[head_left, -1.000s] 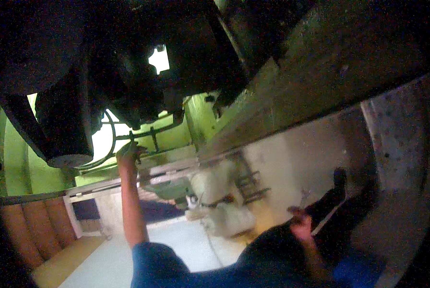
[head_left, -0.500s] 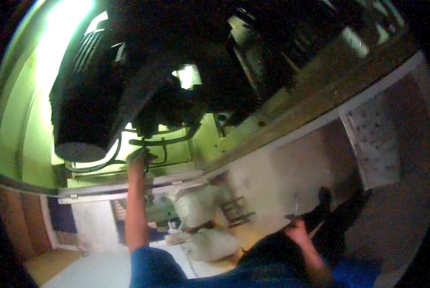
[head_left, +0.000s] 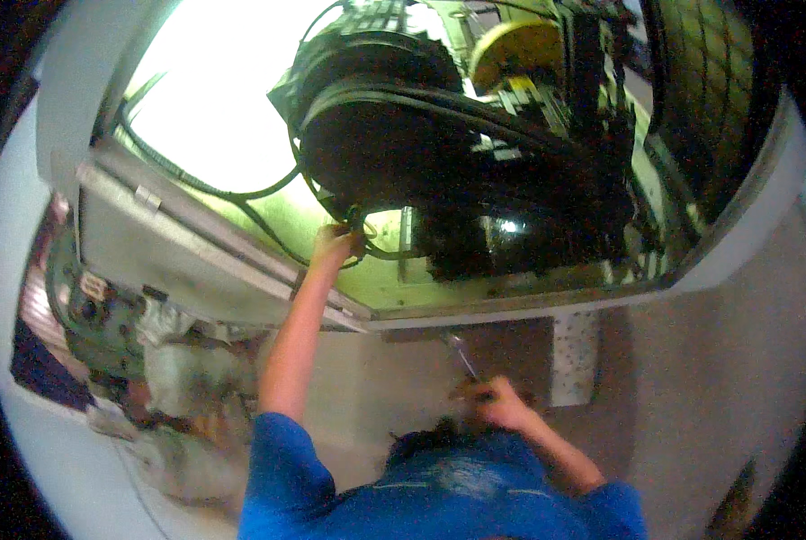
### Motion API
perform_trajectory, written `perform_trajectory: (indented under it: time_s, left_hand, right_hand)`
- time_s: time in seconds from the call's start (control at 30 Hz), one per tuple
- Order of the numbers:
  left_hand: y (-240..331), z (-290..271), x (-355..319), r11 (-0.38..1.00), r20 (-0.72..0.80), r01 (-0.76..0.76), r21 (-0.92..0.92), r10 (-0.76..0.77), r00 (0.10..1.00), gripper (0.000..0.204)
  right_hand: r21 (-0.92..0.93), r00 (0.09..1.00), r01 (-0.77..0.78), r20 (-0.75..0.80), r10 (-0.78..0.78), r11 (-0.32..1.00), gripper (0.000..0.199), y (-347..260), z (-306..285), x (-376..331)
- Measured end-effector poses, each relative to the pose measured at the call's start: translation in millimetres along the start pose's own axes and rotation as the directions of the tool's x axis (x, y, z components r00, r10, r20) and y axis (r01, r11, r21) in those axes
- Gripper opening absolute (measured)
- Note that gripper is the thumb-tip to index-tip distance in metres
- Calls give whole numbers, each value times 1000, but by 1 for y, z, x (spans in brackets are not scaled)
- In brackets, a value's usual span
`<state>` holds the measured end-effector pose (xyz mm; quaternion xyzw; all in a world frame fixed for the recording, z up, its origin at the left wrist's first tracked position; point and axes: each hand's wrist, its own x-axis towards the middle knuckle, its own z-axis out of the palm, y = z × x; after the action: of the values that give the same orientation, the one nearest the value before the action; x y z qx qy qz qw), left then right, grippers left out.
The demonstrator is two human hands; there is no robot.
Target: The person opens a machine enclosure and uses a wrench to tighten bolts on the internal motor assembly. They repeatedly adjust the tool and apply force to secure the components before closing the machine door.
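My left hand [head_left: 334, 241] reaches up into the opened machine cabinet. Its fingers close round something dark beside the black cables [head_left: 360, 236]; I cannot make out exactly what. Above it hangs a large dark rounded machine unit [head_left: 376, 135] with cables looping round it. My right hand [head_left: 504, 405], low in front of my body, is closed on a tool with a slim shiny metal shaft [head_left: 462, 355]. The shaft points up and to the left, toward the cabinet's lower edge. Most of the tool's handle is hidden in the fist.
The cabinet's pale frame [head_left: 529, 308] runs across in front of me. At its left side a long metal rail [head_left: 196, 220] slants down toward my left forearm. A perforated pale panel [head_left: 574, 358] shows below the frame. Green machinery [head_left: 97, 324] and white sacks [head_left: 192, 378] are at the lower left.
My view has swung to the right, and the cabinet interior shows more brightly. My left hand stays at the cables. My right hand still holds the tool, now in front of my body.
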<state>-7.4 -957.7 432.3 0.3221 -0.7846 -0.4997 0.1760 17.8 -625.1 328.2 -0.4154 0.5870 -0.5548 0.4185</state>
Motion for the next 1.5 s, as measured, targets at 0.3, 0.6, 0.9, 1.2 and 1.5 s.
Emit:
perform_trajectory:
  time_s: [0.3, 0.6, 0.9, 1.2, 1.5]
  left_hand:
    - [-31, 1, 15, 874, -195, -97, 477, 212, 957, 24]
    - [-7, 5, -6, 823, -203, -72, 563, 222, 954, 23]
    - [-6, 9, -6, 794, -161, -88, 602, 229, 960, 22]
    - [-7, 5, -6, 802, -188, -99, 589, 255, 949, 21]
    - [-10, 10, -3, 818, -228, -103, 565, 276, 934, 20]
  right_hand:
    - [-385, 939, 343, 171, -299, 857, 39, -65, -58, 109]
    - [-519, 986, 108, -55, -159, 848, 34, -35, -58, 183]
    - [-499, 977, 88, -126, -172, 862, 41, 51, -73, 230]
    - [-451, 950, 195, -133, -282, 871, 31, 11, -51, 234]
    - [-514, 980, -41, -189, -67, 857, 30, 21, -53, 245]
